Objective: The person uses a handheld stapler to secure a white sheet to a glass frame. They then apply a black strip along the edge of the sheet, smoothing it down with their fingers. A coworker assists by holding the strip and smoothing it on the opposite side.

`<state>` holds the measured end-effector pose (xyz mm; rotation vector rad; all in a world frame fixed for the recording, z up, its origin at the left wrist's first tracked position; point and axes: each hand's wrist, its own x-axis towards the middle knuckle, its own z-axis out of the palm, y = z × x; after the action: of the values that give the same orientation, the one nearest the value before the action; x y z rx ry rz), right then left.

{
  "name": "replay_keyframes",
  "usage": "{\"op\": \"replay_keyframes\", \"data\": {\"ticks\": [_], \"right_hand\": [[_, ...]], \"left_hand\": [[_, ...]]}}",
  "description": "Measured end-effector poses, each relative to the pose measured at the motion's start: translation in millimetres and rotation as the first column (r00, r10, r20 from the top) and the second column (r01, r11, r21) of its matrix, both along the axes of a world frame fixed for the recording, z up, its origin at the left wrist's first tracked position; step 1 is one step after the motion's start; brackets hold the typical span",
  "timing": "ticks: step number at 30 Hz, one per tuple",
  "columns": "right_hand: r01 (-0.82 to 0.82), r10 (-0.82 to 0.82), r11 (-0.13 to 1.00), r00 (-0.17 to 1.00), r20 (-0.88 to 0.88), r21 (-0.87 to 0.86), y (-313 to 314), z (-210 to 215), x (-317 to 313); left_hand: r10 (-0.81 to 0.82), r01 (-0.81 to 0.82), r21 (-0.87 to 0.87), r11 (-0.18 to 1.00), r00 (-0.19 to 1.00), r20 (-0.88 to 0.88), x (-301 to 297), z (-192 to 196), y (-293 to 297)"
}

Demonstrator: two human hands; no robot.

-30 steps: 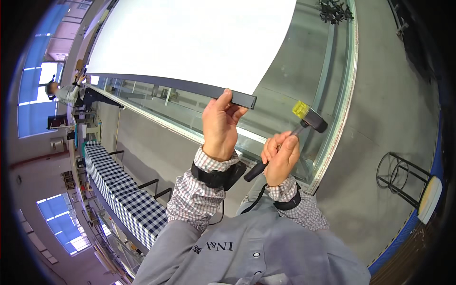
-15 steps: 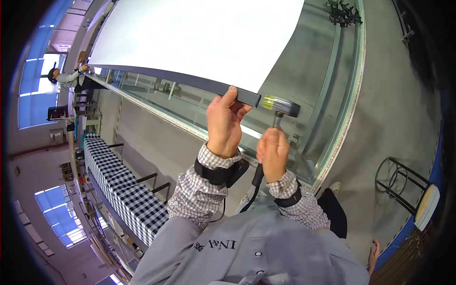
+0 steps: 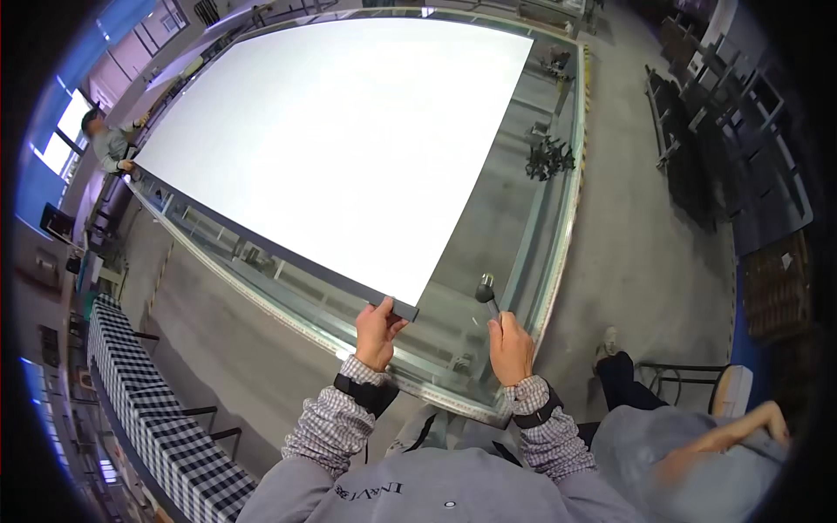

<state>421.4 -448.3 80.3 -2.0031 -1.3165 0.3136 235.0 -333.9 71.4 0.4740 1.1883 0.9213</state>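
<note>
A large white sheet point(image 3: 340, 139) lies over a glass-topped table, with a dark grey bar point(image 3: 279, 251) along its near edge. My left hand point(image 3: 376, 338) pinches this bar close to its right end, thumb on top and fingers underneath. To the right, my right hand point(image 3: 511, 349) is wrapped round the handle of a mallet point(image 3: 485, 290). The mallet's head, dark with a clear yellowish end, is held up and apart from the bar's end. Part of its handle is hidden in my fist.
The table's pale rim point(image 3: 568, 235) curves round my right side. Black clips point(image 3: 549, 159) lie bunched near it. A co-worker point(image 3: 112, 146) stands at the bar's far left end. Another person point(image 3: 689, 453) is close at my right, by a stool point(image 3: 731, 390). A checked cloth point(image 3: 166, 418) covers a bench at left.
The view has swung up, showing more of the sheet. The mallet has moved away from the bar's end and its head has turned. My left hand keeps its hold. The person at right shows more.
</note>
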Motion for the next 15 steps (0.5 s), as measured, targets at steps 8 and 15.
{"op": "replay_keyframes", "data": {"ticks": [8, 15], "right_hand": [[-0.218, 0.231, 0.973, 0.877, 0.421, -0.08, 22.5, -36.6, 50.5], [-0.541, 0.439, 0.837, 0.753, 0.49, 0.08, 58.8, -22.4, 69.7]], "left_hand": [[-0.012, 0.01, 0.064, 0.998, 1.0, 0.018, 14.3, -23.0, -7.0], [-0.024, -0.013, 0.184, 0.983, 0.98, 0.196, 21.2, 1.0, -18.0]]}}
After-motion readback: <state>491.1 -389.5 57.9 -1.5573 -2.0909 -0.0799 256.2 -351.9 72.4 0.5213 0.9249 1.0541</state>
